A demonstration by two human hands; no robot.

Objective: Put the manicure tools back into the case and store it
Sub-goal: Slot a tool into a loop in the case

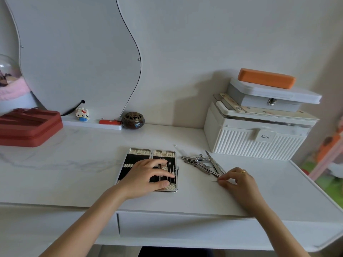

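Note:
The manicure case [137, 153] lies open and flat on the white table, silver-edged with a black lining, and several thin tools sit in its right half. My left hand [148, 175] rests flat across the case with straight fingers. To the right of the case lies a pile of loose metal manicure tools [201, 162]. My right hand [236, 179] is at the near end of that pile and pinches a thin metal tool [215, 180] between thumb and fingertips, low on the table.
A ribbed white storage box [256, 143] stands at the back right under a grey case and an orange case [267, 78]. A red zip case [27, 127] sits at the left, a brown round jar [133, 120] by the mirror. A drawer front [185, 227] lies below the edge.

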